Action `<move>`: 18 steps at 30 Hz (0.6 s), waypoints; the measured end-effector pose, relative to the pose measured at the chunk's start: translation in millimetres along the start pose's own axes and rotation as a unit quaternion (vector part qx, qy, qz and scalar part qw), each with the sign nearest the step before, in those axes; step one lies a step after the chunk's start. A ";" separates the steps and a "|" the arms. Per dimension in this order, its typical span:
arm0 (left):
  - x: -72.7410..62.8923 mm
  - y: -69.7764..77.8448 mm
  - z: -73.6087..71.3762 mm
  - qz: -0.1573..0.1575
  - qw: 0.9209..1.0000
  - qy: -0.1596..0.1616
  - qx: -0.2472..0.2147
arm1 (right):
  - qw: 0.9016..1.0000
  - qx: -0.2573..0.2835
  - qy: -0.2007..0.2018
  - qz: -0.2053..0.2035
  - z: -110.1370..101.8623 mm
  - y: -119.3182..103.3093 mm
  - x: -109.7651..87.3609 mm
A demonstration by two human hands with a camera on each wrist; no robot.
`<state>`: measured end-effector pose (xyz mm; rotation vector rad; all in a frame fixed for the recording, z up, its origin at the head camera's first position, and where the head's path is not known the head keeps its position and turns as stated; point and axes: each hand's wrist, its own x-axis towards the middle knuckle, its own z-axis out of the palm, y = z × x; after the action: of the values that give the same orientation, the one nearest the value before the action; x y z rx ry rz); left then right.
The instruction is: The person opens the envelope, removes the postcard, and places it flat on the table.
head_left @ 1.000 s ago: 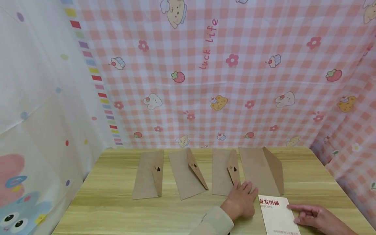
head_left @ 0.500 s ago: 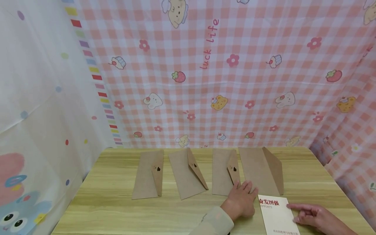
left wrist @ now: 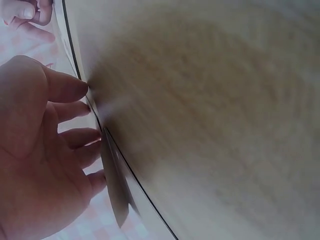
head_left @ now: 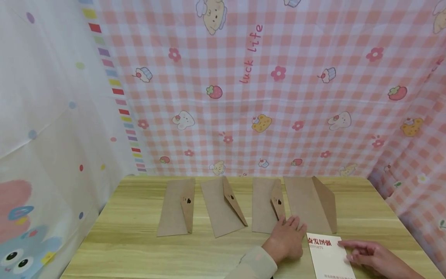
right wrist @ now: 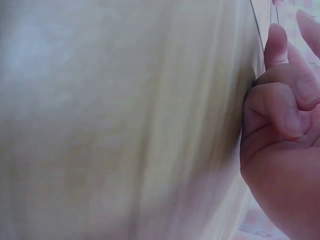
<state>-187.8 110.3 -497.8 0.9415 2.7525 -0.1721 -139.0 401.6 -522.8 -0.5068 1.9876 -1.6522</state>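
My left hand (head_left: pixel 285 238) rests palm down on the table, fingers spread. Its fingertips reach the near end of the third brown envelope (head_left: pixel 263 203) and lie close to the fourth envelope (head_left: pixel 303 201), whose flap stands unfolded. To its right lies a cream card (head_left: pixel 327 255) with red Chinese characters and the word EFFORTS; its bottom runs out of the head view. At the card's right edge is my right hand (head_left: pixel 374 257), index finger straight with its tip at the upper corner, thumb lower down. The right wrist view shows the other fingers (right wrist: pixel 277 107) curled into the palm.
Two more brown envelopes, the leftmost one (head_left: pixel 175 207) and a tilted one (head_left: pixel 223 207), lie farther left. All rest on a wood-grain table (head_left: pixel 156 255). A pink checked cloth (head_left: pixel 237 104) hangs behind, and a white printed cloth (head_left: pixel 62 116) hangs at left.
The right hand's index fingertip and thumb have shifted slightly left, over the card's edge. The left hand, card and envelopes stay put; the head view has shifted a little.
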 end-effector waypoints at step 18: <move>-8.8 -17.0 -1.7 0.052 0.994 0.088 -0.048 | 0.997 -0.052 0.038 0.036 -6.8 -45.5 22.1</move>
<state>-191.7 92.1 -493.3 1.1198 2.8291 0.0640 -162.4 385.4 -480.4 -0.4108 2.1306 -1.5507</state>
